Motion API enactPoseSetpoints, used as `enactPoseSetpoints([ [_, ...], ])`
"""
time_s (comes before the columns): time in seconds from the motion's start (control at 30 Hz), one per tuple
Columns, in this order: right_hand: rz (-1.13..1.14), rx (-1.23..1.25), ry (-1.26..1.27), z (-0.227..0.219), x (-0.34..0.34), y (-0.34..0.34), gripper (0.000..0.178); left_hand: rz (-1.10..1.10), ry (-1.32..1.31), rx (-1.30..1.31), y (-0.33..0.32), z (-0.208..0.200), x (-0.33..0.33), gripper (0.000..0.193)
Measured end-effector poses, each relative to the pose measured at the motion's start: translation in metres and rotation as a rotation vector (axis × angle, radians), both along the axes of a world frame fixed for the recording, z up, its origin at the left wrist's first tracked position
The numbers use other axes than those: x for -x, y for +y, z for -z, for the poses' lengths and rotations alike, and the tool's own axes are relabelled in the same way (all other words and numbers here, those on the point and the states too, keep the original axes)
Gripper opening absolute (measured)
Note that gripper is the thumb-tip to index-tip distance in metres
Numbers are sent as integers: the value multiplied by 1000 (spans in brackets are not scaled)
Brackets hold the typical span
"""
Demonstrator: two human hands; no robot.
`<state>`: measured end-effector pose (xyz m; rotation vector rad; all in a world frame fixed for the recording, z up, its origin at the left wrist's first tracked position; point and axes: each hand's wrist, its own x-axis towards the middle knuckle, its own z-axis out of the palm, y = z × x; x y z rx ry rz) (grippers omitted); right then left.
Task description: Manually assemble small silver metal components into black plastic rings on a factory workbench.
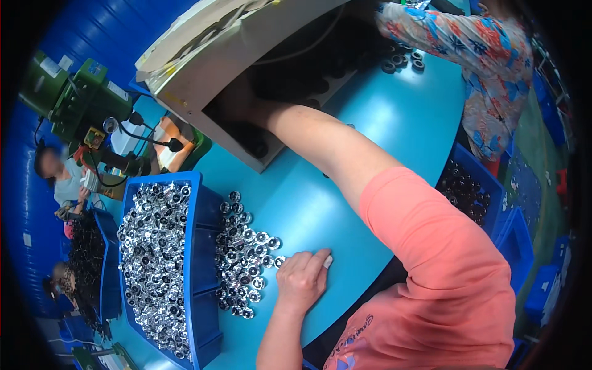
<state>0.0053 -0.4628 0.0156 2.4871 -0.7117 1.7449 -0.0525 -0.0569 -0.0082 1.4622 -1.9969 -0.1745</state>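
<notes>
My left hand point(300, 277) rests on the turquoise table, fingers curled. A small white patch shows at one fingertip. Whatever lies under the fingers, if anything, is hidden. Beside it spreads a loose pile of shiny silver round parts with dark centres point(245, 250), one of them right against the knuckles. My right arm stretches across the table into a whitish open-fronted box point(203, 92). Inside, my right hand point(237, 102) is in deep shade, and its fingers cannot be made out. Dark round pieces point(258, 148) lie on the box floor near it.
Left of the pile stands a blue bin point(192, 246) full of silver parts. Beyond it are a bin of black pieces point(89, 265) and a green machine point(92, 102). A co-worker in a floral sleeve point(425, 28) is at the far right, near black rings point(401, 60). Another blue bin point(487, 169) sits beside my right arm.
</notes>
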Motion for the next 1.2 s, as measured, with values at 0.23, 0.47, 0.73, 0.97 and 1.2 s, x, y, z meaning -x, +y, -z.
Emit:
enactPoseSetpoints([
  [0.23,132,4,276,5,13,11,35,15,-9,10,5,2,-1,16],
  [0.47,59,-209,496,-25,49,36,31,-15,85,23,5,-1,2,13],
  [0.73,-382,-437,335,-16,156,165,27,-310,533,162,17,-2,-13,20],
  [0.97,-731,-390,343,-34,160,284,37,-201,1237,-50,20,-23,-37,52],
  [1.2,-809,-601,328,-29,128,292,37,-49,1563,22,25,-10,-59,44],
])
